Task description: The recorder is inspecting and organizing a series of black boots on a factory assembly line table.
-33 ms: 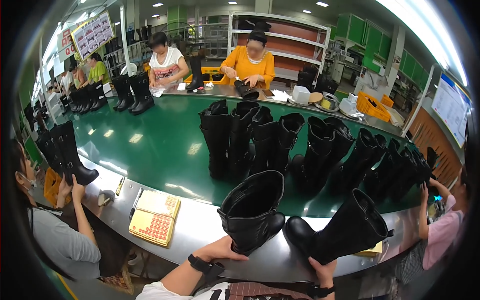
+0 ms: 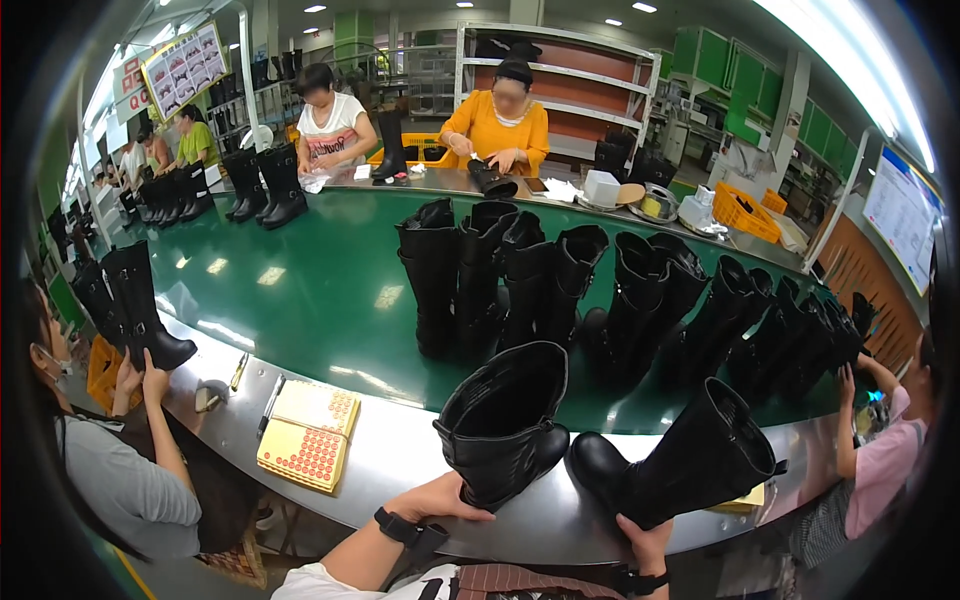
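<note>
A tall black boot (image 2: 500, 430) stands upright on the steel table edge before me, its wide opening facing up and toward me. My left hand (image 2: 452, 497) is closed around its lower back, thumb along the near side; the fingers behind are hidden. To the right, a second black boot (image 2: 680, 455) leans over, toe pointing left and shaft tilted up to the right. My right hand (image 2: 643, 538) grips this one from below at the heel, with most fingers out of sight under it. The two boots' toes come close together near the middle.
Several black boots (image 2: 545, 290) stand on the green belt (image 2: 300, 270) beyond my hands. On the steel edge (image 2: 400, 430) lie yellow cards with red dots (image 2: 308, 435) and a pen (image 2: 270, 405). Co-workers flank me; the left one (image 2: 130, 480) holds a boot. Others work across the belt.
</note>
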### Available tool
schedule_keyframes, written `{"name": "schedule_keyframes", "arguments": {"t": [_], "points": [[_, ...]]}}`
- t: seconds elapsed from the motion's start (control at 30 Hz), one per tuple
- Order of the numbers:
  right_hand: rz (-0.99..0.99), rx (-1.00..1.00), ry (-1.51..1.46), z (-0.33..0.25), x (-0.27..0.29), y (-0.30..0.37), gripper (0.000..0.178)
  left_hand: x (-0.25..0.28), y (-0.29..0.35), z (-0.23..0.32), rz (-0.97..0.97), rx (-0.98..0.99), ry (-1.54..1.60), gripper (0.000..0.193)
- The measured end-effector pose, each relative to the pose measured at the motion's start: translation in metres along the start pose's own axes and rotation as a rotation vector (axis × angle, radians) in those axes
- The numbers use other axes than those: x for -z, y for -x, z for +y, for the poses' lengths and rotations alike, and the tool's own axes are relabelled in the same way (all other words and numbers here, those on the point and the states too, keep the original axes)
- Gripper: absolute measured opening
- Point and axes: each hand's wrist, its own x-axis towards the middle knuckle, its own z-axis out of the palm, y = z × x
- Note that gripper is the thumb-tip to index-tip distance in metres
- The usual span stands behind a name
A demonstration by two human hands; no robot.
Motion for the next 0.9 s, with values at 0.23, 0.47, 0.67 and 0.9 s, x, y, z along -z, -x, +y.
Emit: {"name": "schedule_keyframes", "arguments": {"t": [0.23, 0.47, 0.67, 0.9], "points": [[-0.092, -0.024, 0.109, 0.016, 0.014, -0.001, 0.075, 0.001, -0.001, 0.005, -0.012, 0.026, 0.012, 0.081], [-0.064, -0.016, 0.054, 0.023, 0.016, 0.000, 0.075, 0.001, 0.000, 0.016, -0.018, 0.112, -0.009, 0.086], [-0.069, -0.030, 0.080, 0.021, 0.016, -0.001, 0.076, -0.001, -0.002, 0.010, 0.011, 0.025, -0.054, 0.086], [-0.074, -0.043, 0.068, 0.015, 0.013, -0.001, 0.077, 0.000, -0.003, 0.008, -0.012, 0.077, -0.038, 0.083]]}}
